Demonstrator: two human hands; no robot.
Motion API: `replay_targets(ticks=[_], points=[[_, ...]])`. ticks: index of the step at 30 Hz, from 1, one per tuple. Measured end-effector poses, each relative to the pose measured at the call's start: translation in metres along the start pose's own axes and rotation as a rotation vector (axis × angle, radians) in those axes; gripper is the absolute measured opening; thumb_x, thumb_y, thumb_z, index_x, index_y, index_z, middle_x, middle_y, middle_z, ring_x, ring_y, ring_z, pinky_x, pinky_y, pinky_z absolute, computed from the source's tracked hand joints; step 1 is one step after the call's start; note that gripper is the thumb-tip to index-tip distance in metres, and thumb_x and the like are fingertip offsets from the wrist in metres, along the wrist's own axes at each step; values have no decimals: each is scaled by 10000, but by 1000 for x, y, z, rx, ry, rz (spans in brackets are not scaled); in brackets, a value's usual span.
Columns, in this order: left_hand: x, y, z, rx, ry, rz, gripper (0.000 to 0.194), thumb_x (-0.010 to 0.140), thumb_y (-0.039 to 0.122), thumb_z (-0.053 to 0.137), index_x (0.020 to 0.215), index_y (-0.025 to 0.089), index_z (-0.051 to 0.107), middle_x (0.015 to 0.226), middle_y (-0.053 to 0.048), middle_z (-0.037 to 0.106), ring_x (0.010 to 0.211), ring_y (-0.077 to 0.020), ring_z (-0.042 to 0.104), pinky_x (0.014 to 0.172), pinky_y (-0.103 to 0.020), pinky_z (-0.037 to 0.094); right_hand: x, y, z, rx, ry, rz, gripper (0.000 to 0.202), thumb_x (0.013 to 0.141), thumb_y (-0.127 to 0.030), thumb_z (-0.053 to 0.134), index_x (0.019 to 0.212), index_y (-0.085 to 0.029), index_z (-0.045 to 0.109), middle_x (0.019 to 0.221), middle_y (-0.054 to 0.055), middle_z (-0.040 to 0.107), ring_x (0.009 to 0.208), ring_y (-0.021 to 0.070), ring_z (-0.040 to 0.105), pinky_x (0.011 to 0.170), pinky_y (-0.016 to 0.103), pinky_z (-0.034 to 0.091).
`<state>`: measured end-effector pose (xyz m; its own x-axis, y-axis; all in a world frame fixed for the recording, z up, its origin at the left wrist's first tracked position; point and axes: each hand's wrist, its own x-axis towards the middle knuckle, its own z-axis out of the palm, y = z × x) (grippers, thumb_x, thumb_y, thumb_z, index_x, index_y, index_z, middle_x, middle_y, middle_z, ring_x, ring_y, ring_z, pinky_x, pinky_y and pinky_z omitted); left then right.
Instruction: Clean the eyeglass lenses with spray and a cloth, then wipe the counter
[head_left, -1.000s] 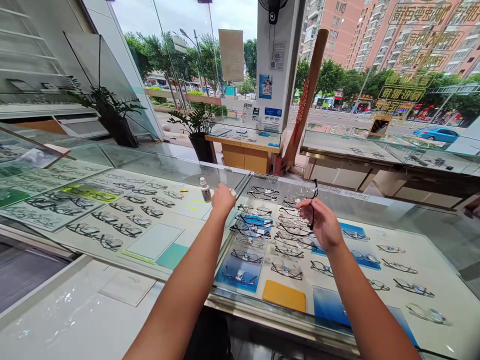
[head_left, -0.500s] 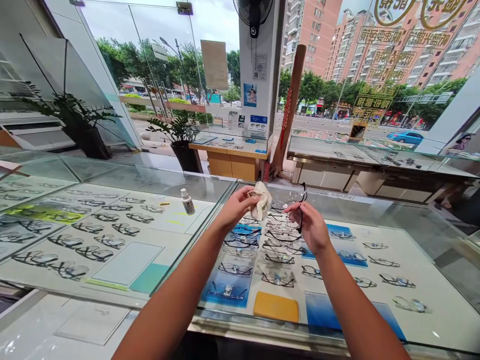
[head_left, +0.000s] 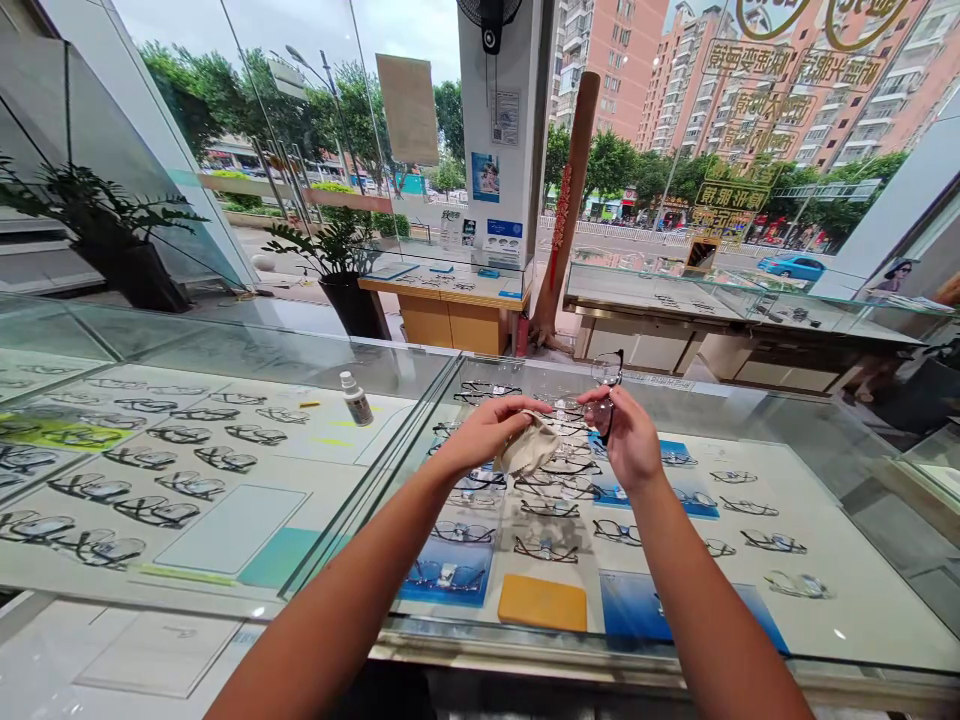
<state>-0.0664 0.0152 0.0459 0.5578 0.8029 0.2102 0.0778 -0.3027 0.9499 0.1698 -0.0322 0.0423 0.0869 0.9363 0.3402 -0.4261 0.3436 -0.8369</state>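
My left hand (head_left: 491, 432) is closed on a cream cleaning cloth (head_left: 531, 450), which hangs crumpled below the fingers. Dark-framed eyeglasses (head_left: 609, 372) are pinched in my right hand (head_left: 630, 440), turned on end with one lens above the fingers and the other beside them. A small gap separates the cloth from the glasses. Both hands are above a glass display case (head_left: 757, 640), where rows of eyeglasses lie under the top. A yellow-orange glasses case (head_left: 542, 602) is nearer to me, between my forearms.
On the left, a small white spray bottle (head_left: 356, 400) stands on another glass counter that shows more frames. A glass edge (head_left: 375, 470) runs between the two counters. Farther off are a potted plant (head_left: 349, 290), a wooden cabinet (head_left: 450, 318) and a leaning wooden post (head_left: 566, 200).
My left hand has turned palm-down, and the cloth has dropped lower, now hanging beneath the fingers. The glasses stay in my right hand, slightly turned. The whole view has shifted a little.
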Motion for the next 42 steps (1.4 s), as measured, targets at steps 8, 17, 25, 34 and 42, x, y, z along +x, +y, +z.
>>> replay_targets(ticks=[8, 17, 25, 34, 42], points=[[-1, 2, 5, -207, 103, 74, 304, 842, 433, 833, 933, 160, 733, 924, -57, 729, 836, -175, 655, 787, -284, 505, -3, -1, 5, -13, -115, 43, 227, 965, -403, 666, 897, -205, 755, 1004, 79, 748, 829, 201, 618, 802, 315, 523], [-1, 1, 8, -86, 113, 82, 355, 891, 498, 771, 939, 163, 664, 810, -6, 639, 699, -124, 544, 659, -241, 403, -6, -1, 8, 11, -246, 28, 227, 980, -409, 662, 908, -226, 776, 977, 73, 754, 1062, 268, 666, 1041, 382, 496], [3, -6, 6, -95, 242, -8, 266, 902, 419, 689, 988, 214, 543, 620, 72, 525, 561, -110, 432, 583, -230, 298, -8, -1, 13, -84, -259, 49, 263, 940, -475, 704, 894, -228, 779, 988, 96, 766, 1221, 312, 638, 1192, 431, 399], [3, 1, 8, -236, 320, -73, 318, 793, 382, 734, 1013, 227, 563, 813, 39, 569, 675, -107, 528, 582, -201, 422, -10, 2, 12, -118, -351, 41, 240, 985, -428, 660, 923, -232, 783, 981, 89, 766, 1288, 332, 597, 1194, 457, 352], [2, 4, 9, -389, 237, -143, 443, 768, 447, 825, 1054, 222, 573, 823, 24, 607, 734, -128, 597, 640, -238, 505, -11, 9, 20, -166, -329, 91, 297, 936, -509, 722, 866, -223, 766, 945, 74, 753, 1165, 310, 638, 1120, 404, 404]])
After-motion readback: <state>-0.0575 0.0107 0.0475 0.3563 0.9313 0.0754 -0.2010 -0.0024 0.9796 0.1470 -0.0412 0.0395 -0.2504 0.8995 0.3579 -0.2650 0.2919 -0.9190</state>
